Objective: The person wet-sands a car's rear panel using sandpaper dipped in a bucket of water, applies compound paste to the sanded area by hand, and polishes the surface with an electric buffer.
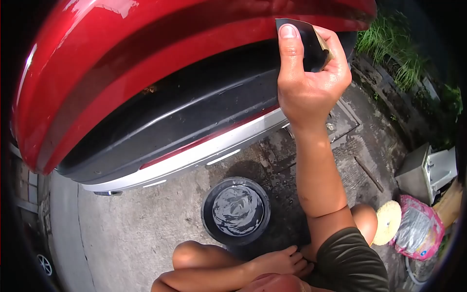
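My right hand is raised at the car's rear bumper, closed on a small piece of sandpaper. The paper has a dark face and a brown back. My thumb presses on its dark face, and its right edge curls over by my fingers. Behind it is the glossy red bodywork, with a black lower section beneath. Low in the view, my left hand rests across my lap with its fingers loosely stretched, holding nothing visible. A black basin of water stands on the ground below the bumper.
A white and silver strip runs along the bumper's lower edge. To the right are a round cream pad, a pink plastic bag and a grey box-like container. A thin stick lies on the concrete. Grass grows at upper right.
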{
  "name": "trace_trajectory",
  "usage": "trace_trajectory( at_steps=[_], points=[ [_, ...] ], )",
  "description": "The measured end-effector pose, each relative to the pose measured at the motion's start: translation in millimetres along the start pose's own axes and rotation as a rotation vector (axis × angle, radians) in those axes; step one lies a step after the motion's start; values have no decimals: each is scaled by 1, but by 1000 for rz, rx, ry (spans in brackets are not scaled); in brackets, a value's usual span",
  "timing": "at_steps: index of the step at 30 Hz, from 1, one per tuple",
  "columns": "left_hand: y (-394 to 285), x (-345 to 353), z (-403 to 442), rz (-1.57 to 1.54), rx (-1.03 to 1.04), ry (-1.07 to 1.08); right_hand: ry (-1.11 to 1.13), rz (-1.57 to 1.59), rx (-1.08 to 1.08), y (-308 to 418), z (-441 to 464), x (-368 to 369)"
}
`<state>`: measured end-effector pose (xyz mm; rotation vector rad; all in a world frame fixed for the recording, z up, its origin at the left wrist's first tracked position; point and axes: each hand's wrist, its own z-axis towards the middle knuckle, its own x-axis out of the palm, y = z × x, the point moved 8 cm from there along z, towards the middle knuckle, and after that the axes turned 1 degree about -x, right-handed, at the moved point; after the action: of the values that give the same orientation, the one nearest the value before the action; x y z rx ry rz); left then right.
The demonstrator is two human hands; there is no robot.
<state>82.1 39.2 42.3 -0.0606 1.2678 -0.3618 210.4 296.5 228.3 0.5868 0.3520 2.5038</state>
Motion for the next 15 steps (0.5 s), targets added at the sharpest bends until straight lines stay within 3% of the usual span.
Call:
trace_trajectory(
  at_steps=[6,9,15],
  points=[
    [2,1,1,19,25,-70,-17,-131,-123,19,18,13],
    [5,1,1,14,24,-66,-61,31,-171,13,19,20],
    [12,1,2,-35,24,3,-40,-20,-274,20,26,21]
  ],
)
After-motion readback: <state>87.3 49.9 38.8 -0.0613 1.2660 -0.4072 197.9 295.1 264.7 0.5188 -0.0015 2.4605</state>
